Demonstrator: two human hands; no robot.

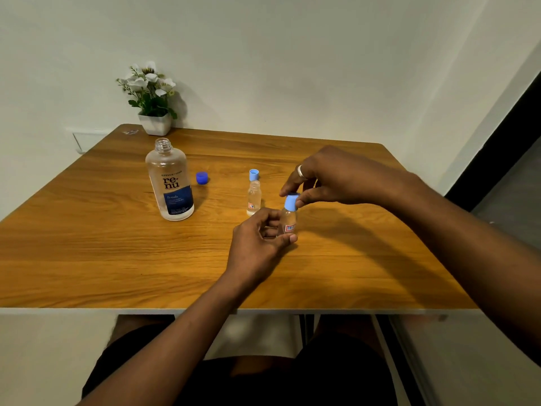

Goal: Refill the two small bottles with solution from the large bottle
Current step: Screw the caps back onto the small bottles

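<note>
The large clear bottle [170, 183] with a dark blue label stands uncapped at the table's left middle; its dark blue cap [202, 177] lies just to its right. One small bottle [253, 198] stands open at centre, with a light blue cap [253, 174] lying behind it. My left hand [260, 241] grips the body of the second small bottle [288, 221], which stands on the table. My right hand [325, 178] pinches the light blue cap [291, 203] sitting on that bottle's neck.
The wooden table [117, 244] runs to a front edge close to my lap. A white pot of artificial flowers [153, 112] stands at the back left corner against the wall. A dark doorway lies to the right.
</note>
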